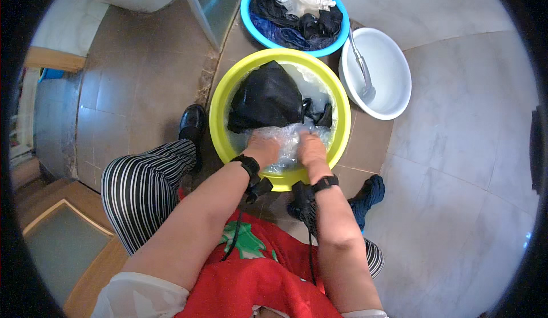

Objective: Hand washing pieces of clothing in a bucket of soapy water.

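A yellow-green plastic basin (280,184) stands on the tiled floor, filled with cloudy, sudsy water. Black wet fabric (269,95) bulges out of the water on its left and far side, and a smaller dark piece (324,114) shows at the right. My left hand (264,147) is partly under the splashing water at the near edge of the fabric. To its right, my right hand (311,146) is also in the water, blurred. Foam and splashes hide the fingers of both, so whether they grip any cloth cannot be told.
Behind stands a blue basin (246,18) of wet dark and white clothes. A white basin (404,82) holding a shower head (367,93) is at the right. A glass panel's metal frame (199,14) rises at the upper left. My feet are on either side of the yellow-green basin.
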